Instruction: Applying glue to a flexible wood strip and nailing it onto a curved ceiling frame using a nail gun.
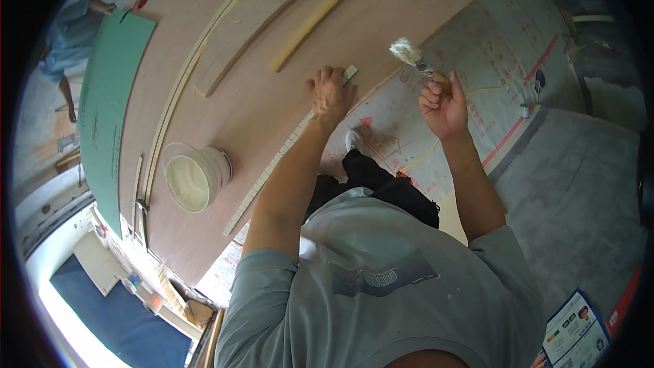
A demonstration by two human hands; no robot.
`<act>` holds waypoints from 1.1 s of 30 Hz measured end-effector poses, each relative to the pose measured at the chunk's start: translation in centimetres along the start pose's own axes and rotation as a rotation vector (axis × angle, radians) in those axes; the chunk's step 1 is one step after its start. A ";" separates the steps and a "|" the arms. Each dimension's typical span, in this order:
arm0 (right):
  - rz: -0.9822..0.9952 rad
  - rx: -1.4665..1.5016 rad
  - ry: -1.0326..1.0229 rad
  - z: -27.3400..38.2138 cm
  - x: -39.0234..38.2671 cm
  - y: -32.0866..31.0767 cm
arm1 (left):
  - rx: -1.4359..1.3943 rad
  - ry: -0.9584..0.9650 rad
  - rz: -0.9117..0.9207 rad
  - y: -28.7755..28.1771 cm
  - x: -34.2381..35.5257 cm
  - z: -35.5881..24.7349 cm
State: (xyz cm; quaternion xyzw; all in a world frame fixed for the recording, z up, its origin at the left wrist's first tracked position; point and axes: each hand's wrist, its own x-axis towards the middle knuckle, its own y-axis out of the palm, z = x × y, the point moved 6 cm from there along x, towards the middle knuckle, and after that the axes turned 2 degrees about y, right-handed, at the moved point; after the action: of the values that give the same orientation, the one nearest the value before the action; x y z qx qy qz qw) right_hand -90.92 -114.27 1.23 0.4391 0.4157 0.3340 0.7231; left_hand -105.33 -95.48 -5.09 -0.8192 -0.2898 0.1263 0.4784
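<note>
Wooden-handled paintbrush with whitish bristles (422,65) is clamped in the right hand (444,108); left hand (330,97) lies over a pale, segmented strip (266,178) on brown, flat board (262,112), grip indeterminable.

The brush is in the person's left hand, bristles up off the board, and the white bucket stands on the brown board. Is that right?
Not quite: the head view shows the brush in the right hand, not the left. Its bristles are up off the board, and the white bucket stands on the brown board, as you said.
</note>
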 end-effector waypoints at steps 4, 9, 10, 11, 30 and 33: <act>-0.091 -0.038 0.025 0.3 0.5 -4.4 | 0.053 -0.013 0.051 -0.2 1.0 0.6; -0.050 -0.037 0.150 0.5 3.0 -7.5 | -0.147 0.001 -0.030 -3.6 -0.1 -1.4; -0.055 -0.024 0.141 0.6 3.6 -7.6 | -0.193 -0.009 -0.037 -4.2 -0.4 -1.7; -0.050 -0.026 0.164 0.4 4.3 -7.5 | -0.275 -0.003 -0.045 -4.8 -0.5 -2.1; -0.041 -0.234 0.290 -0.2 9.0 -4.6 | -0.307 0.015 -0.069 -7.7 -1.6 -3.6; -0.045 -0.310 0.277 -0.2 9.2 -4.0 | -0.314 0.010 -0.067 -7.6 -1.6 -3.5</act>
State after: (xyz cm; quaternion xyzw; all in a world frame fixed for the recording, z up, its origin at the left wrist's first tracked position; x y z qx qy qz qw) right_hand -86.64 -108.02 -5.30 0.2632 0.4645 0.4347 0.7253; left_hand -107.60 -96.11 3.07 -0.8745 -0.3307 0.0596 0.3498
